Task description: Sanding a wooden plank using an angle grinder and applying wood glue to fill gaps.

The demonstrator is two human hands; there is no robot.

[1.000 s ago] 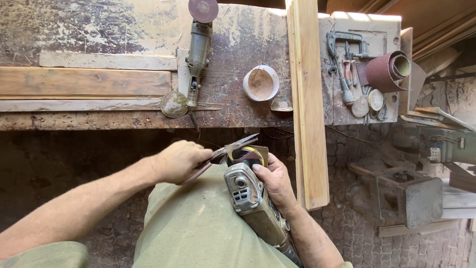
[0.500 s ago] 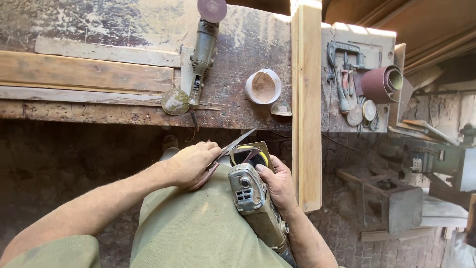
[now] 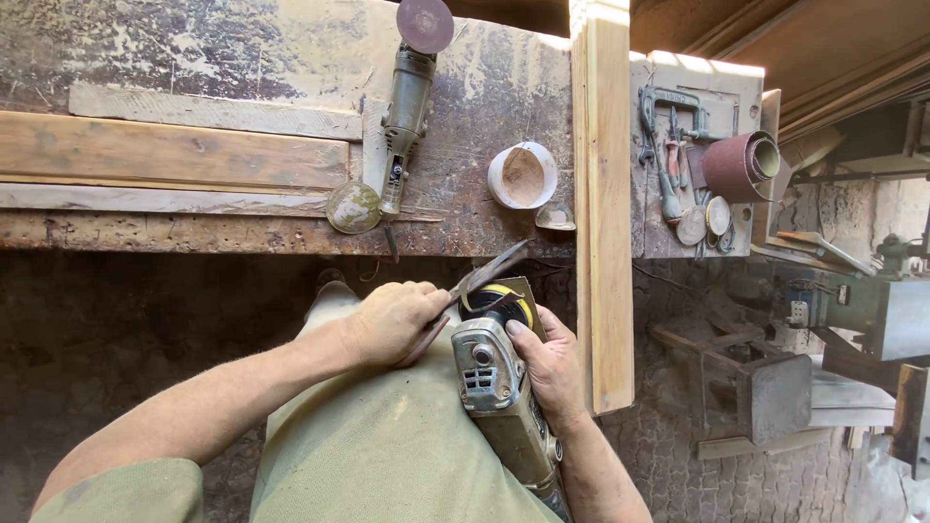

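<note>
No packages, signs or screens show anywhere in this workshop view. The only label-like mark is a small dark plate with pale markings [image 3: 395, 173] on the body of the olive-green grinder [image 3: 407, 102] lying on the workbench [image 3: 242, 48] (too small to make out further). The grey grinder [image 3: 494, 383] resting on the person's lap carries no sticker that can be made out; a yellow ring [image 3: 504, 295] edges its disc. The white round tub [image 3: 522, 175] on the bench has plain sides
</note>
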